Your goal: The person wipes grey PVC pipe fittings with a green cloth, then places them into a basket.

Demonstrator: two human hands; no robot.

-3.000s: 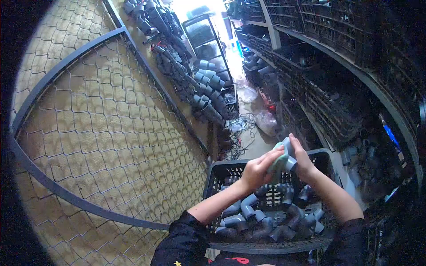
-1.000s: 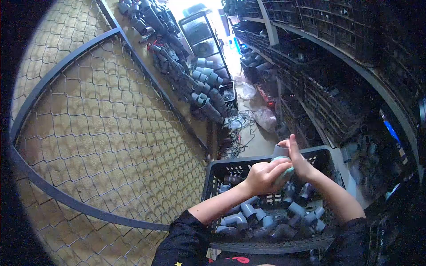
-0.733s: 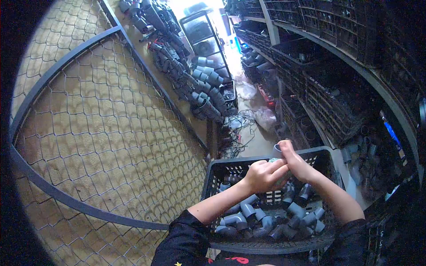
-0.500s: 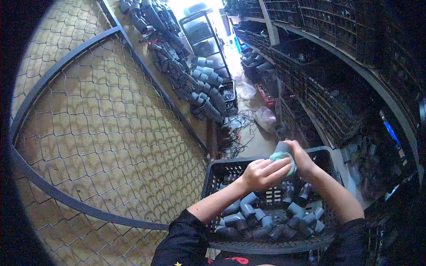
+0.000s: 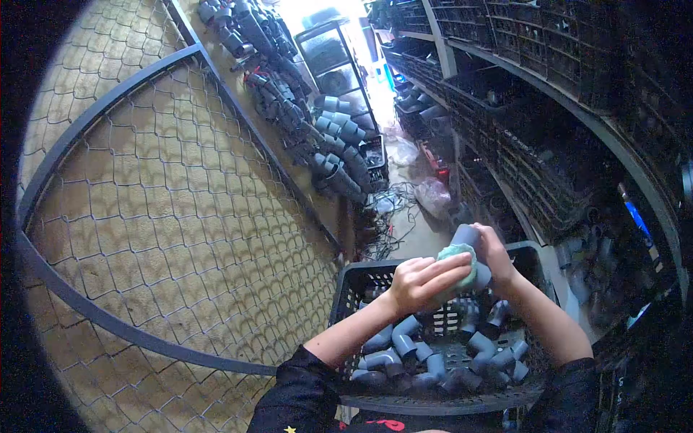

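Note:
My left hand [image 5: 427,281] is closed on a light green cloth [image 5: 456,252], pressing it against a grey pipe elbow [image 5: 467,235]. On the elbow's far right side, my right hand [image 5: 494,254] grips it with bent fingers. Both hands are above the far part of a black plastic crate [image 5: 440,401]. Inside the crate lie several grey pipe elbows [image 5: 406,335], tumbled in different directions. Part of the held elbow is hidden by the cloth and my fingers.
A chain-link mesh panel [image 5: 173,216] in a metal frame stands on the left. Dark crates [image 5: 530,155] fill the shelving on the right. Grey pipe fittings [image 5: 338,126] are piled ahead, near tangled cables [image 5: 397,209] and a plastic bag [image 5: 433,196] on the floor.
The elbow has turned in my hands, showing more of its upper end and its lower right end. The cloth and my left hand have shifted slightly along it.

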